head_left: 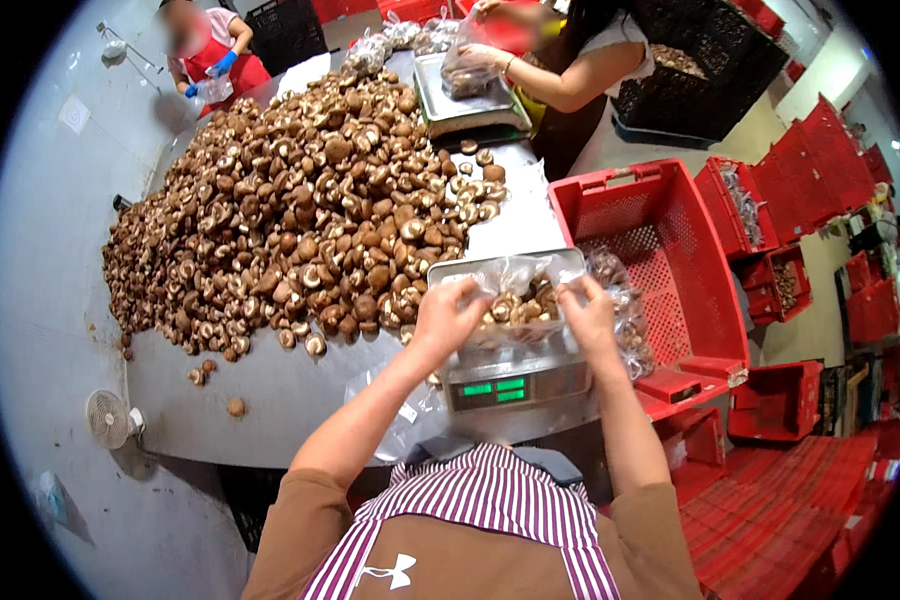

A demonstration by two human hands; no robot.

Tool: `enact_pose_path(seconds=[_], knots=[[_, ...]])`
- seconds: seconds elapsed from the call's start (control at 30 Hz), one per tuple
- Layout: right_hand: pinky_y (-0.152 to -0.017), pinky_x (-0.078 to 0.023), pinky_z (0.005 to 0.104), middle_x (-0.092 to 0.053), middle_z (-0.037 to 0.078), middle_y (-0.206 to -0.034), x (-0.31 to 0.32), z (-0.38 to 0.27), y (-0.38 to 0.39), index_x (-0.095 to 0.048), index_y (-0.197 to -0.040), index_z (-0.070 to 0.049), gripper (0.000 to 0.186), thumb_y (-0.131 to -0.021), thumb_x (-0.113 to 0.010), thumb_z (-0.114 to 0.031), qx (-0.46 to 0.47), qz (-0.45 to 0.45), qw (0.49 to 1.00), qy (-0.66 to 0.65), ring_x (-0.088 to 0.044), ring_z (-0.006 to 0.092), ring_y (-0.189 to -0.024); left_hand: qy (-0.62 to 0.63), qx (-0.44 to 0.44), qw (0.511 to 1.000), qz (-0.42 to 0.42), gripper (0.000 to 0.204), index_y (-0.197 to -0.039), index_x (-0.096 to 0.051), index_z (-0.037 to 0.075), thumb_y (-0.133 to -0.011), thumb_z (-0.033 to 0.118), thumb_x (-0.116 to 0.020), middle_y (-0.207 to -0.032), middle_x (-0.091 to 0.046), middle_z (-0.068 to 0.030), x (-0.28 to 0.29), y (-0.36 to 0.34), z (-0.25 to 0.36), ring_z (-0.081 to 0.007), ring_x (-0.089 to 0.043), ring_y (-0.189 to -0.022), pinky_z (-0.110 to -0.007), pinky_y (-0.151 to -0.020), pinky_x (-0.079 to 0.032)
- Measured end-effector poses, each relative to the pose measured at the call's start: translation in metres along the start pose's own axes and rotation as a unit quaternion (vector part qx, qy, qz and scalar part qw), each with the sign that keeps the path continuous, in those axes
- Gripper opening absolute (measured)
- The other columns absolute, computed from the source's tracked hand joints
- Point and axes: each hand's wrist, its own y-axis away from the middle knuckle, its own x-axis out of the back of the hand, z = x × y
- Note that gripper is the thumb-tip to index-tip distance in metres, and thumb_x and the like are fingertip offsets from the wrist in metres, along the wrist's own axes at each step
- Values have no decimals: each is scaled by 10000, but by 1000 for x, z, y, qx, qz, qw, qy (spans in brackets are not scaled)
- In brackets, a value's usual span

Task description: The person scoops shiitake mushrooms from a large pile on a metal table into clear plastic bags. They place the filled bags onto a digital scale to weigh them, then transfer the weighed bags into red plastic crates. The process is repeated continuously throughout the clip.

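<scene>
A clear plastic bag with brown mushrooms inside rests on the pan of a digital scale. My left hand pinches the bag's rim on the left side. On the opposite side, my right hand has its fingers closed on the rim too, so the mouth is spread between them. Green digits glow on the scale's front. A large heap of mushrooms covers much of the metal table to the left. Flat empty bags lie beside my left forearm.
A red crate at the right holds filled mushroom bags. Across the table, a co-worker's hands hold a bag over a second scale. Another person wears blue gloves at far left. A wall fan stands left; red crates crowd the right.
</scene>
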Motion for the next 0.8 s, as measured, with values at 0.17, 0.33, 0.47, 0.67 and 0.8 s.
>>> enact_pose_path(seconds=[0.17,0.33,0.47,0.67,0.8], knots=[[-673,-445,254,-595,3,-761,22,-59,-4,-620,-886,1,103,-917,-617,-98,39,-39,987,-154,-522,70,-742,390,71,917,-40,162,-1015,-651,9,-923,143,-661,-832,-687,-35,15,-11,31,-102,-633,-793,-269,-757,-501],[-731,-471,317,-637,75,-838,12,-20,3,-630,-922,14,161,-863,-682,-126,1,-57,997,-44,-590,163,-814,252,122,960,-22,144,-967,-670,10,-882,125,-695,-820,-687,-22,-4,2,11,-79,-609,-768,-255,-718,-492],[-804,-473,346,-647,119,-936,14,-15,10,-637,-990,16,206,-859,-695,-133,58,-53,995,67,-604,226,-878,87,80,993,3,173,-898,-681,12,-794,131,-750,-795,-673,-40,-3,7,4,-114,-598,-734,-277,-704,-477],[-822,-473,379,-642,139,-951,14,-1,15,-634,-988,15,240,-838,-715,-155,79,-41,993,73,-605,273,-905,19,53,998,21,237,-893,-683,23,-753,190,-776,-845,-667,-94,2,21,5,-229,-613,-799,-352,-755,-463],[-823,-466,429,-624,170,-950,16,-1,14,-617,-968,18,269,-811,-729,-169,57,-43,996,49,-590,337,-918,-23,50,998,18,301,-913,-669,33,-747,258,-779,-892,-634,-110,7,19,24,-283,-570,-855,-382,-785,-441]])
